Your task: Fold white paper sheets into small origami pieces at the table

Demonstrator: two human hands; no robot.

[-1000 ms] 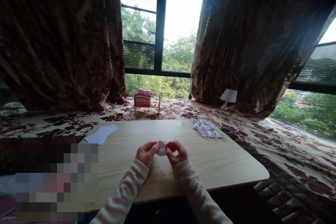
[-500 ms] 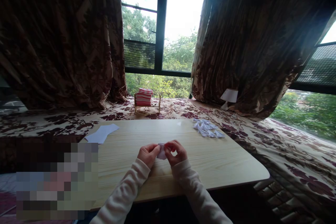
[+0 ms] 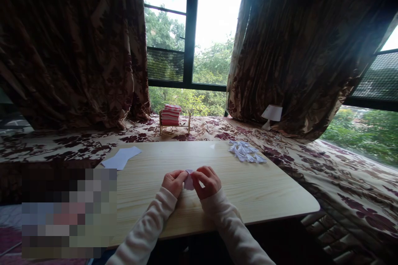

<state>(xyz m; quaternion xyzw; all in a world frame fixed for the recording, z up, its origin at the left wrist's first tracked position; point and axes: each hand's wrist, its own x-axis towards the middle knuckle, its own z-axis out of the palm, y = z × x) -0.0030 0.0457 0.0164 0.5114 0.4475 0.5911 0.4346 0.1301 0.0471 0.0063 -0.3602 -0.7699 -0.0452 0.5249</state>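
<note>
Both of my hands meet over the middle of a light wooden table (image 3: 248, 194), pinching a small folded piece of white paper (image 3: 188, 182) between them. My left hand (image 3: 172, 183) grips its left side with curled fingers. My right hand (image 3: 207, 181) closes over its right side, and its fingers cover part of the paper. The paper sits just above the tabletop.
A pile of several folded white paper pieces (image 3: 245, 151) lies at the table's far right. Flat white sheets (image 3: 120, 158) lie at the far left corner. Beyond, on floral cloth, stand a small wooden rack with striped fabric (image 3: 172, 116) and a small white lamp (image 3: 271, 115).
My hands have drawn closer together on the paper, and my right fingers now fold further over it. The paper shows less than before.
</note>
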